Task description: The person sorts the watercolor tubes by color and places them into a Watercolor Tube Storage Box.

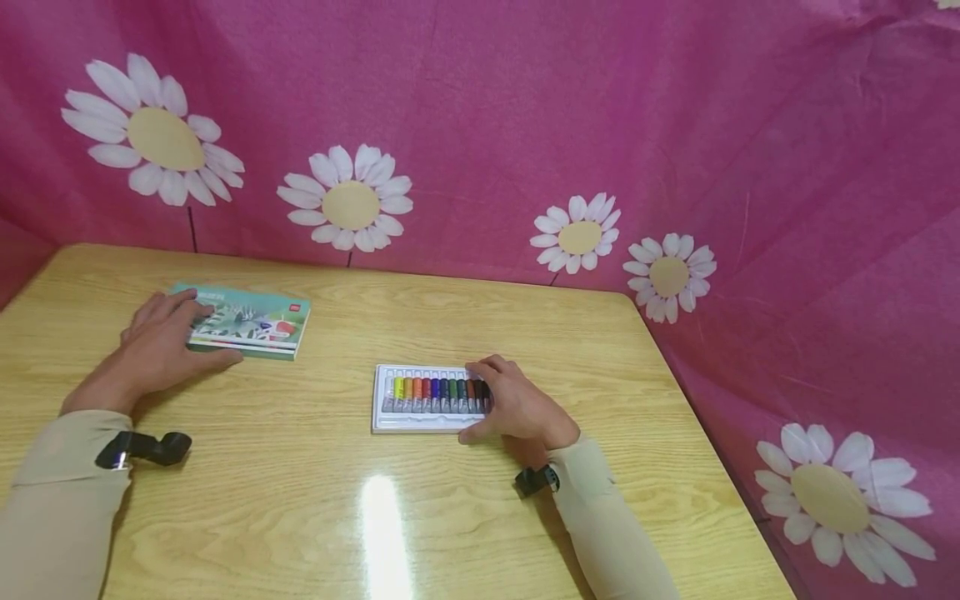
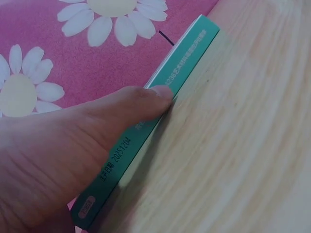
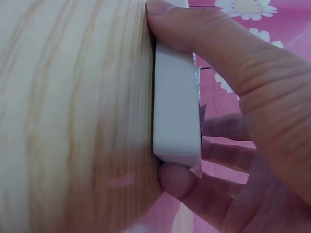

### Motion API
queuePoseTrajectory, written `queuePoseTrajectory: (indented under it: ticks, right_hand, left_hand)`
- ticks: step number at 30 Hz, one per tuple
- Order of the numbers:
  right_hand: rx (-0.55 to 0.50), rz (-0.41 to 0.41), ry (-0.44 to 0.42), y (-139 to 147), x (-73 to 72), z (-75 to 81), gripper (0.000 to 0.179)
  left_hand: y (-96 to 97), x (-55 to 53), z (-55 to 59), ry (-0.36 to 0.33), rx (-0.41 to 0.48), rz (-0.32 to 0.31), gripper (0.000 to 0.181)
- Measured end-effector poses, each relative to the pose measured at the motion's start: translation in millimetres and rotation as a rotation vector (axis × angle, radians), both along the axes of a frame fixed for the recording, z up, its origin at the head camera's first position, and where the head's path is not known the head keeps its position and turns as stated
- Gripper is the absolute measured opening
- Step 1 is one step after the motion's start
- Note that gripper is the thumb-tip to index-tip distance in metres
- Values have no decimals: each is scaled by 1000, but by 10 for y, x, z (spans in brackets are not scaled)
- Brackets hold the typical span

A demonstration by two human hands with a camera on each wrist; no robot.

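At the left of the table lies a flat teal paint box (image 1: pixel 255 321) with a printed picture on top. My left hand (image 1: pixel 161 346) grips its left part, fingers over the top and thumb along the near edge. In the left wrist view the thumb presses on the box's printed green side (image 2: pixel 189 56). Near the middle, a white plastic tray (image 1: pixel 420 423) holds a row of several paint tubes (image 1: pixel 435 396) in many colours. My right hand (image 1: pixel 517 404) grips the tray's right end, thumb on the near side, fingers at the far side and end; it hides the rightmost tubes.
The wood-grain table (image 1: pixel 262 500) spreads around both things, with a bright light reflection in front of the tray. A pink cloth (image 1: pixel 465 108) with white daisies hangs behind and to the right. Black wrist cameras (image 1: pixel 142 448) sit over the sleeves.
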State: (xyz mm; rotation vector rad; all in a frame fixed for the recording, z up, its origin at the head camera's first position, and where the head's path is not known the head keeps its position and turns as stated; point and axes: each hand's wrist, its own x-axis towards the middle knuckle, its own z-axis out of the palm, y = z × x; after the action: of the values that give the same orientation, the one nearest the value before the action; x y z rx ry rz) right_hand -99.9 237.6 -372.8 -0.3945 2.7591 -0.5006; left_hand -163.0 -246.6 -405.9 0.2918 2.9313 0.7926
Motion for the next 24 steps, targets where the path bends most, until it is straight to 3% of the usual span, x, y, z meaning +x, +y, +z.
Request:
queuePoseTrajectory:
  ticks: [7, 12, 18, 24]
  right_hand:
    - [2, -9, 4, 3, 0, 2, 108]
    - [6, -6, 5, 6, -2, 6, 108]
    - [18, -5, 4, 15, -9, 14, 109]
    - [12, -19, 4, 12, -12, 0, 109]
  left_hand:
    - [39, -8, 65, -84, -19, -13, 119]
    - [80, -9, 112, -119, -29, -27, 117]
    - [133, -13, 107, -98, -25, -36, 105]
    - [166, 9, 86, -70, -1, -44, 107]
